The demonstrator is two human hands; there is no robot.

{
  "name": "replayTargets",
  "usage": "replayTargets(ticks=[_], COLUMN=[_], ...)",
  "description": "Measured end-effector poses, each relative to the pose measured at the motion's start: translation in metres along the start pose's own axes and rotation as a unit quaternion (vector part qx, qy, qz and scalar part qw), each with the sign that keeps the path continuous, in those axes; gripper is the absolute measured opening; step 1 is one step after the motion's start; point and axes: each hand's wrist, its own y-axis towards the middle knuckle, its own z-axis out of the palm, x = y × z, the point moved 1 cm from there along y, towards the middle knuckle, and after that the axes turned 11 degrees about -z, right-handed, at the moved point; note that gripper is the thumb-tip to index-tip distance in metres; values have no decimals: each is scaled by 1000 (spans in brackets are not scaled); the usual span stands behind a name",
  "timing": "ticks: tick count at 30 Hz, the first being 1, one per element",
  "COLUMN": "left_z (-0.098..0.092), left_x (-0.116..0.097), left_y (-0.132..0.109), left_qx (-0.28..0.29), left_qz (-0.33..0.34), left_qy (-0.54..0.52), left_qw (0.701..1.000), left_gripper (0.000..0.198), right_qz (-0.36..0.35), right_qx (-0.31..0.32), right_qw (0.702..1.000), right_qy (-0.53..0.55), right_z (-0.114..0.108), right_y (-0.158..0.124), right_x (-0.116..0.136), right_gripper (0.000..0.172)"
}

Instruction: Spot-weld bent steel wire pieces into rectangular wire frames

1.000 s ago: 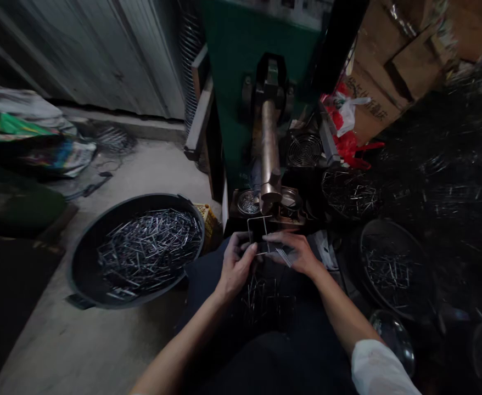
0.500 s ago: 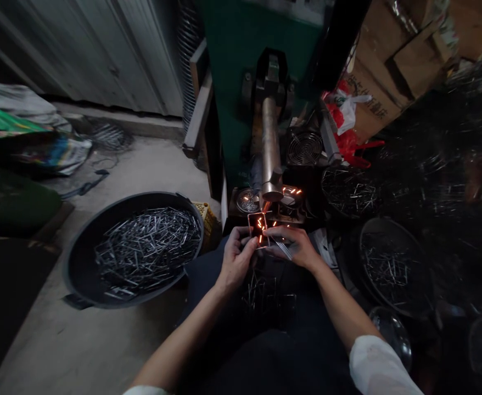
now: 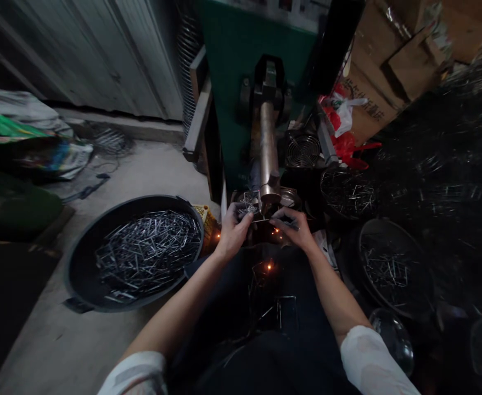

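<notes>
My left hand (image 3: 236,230) is closed, thumb against fingers, on a thin bent wire frame (image 3: 262,220) just under the machine's tip. From the right, my right hand (image 3: 293,226) pinches a thin wire rod at the end of that frame's lower side. Dark fingertips hide where the two pieces meet. Above them is the spot welder's thick metal arm (image 3: 269,148), its lower end almost at the wire. A few orange sparks (image 3: 277,234) fall below my hands. More bent wire pieces (image 3: 287,312) lie on my dark-clothed lap.
A wide black basin (image 3: 76,258) of short wire rods stands on the floor at left, by a yellow crate (image 3: 210,225). At right are a dark basin (image 3: 362,236) holding wire pieces, a round fan grille (image 3: 302,151), red bags (image 3: 346,148) and a cardboard box (image 3: 373,104).
Both hands have moved slightly up toward the machine, and the wire frame has turned and shifted up. The bright burst of sparks has thinned to a few, lower down.
</notes>
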Motion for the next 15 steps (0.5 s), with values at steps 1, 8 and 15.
replayTargets(ticks=[1, 8, 15], left_z=[0, 1, 0], left_x=[-1, -3, 0], left_y=[3, 16, 21], left_qx=[4, 4, 6], left_qz=[1, 9, -5], left_qy=[-3, -24, -43], left_qw=[1000, 1000, 999], left_gripper=[30, 32, 33], right_qz=[6, 10, 39], right_qx=[-5, -24, -51], right_qw=[1000, 999, 996], right_qy=[10, 44, 62], right_z=[0, 4, 4], right_y=[2, 10, 10], right_x=[-2, -8, -12], right_gripper=[23, 24, 23])
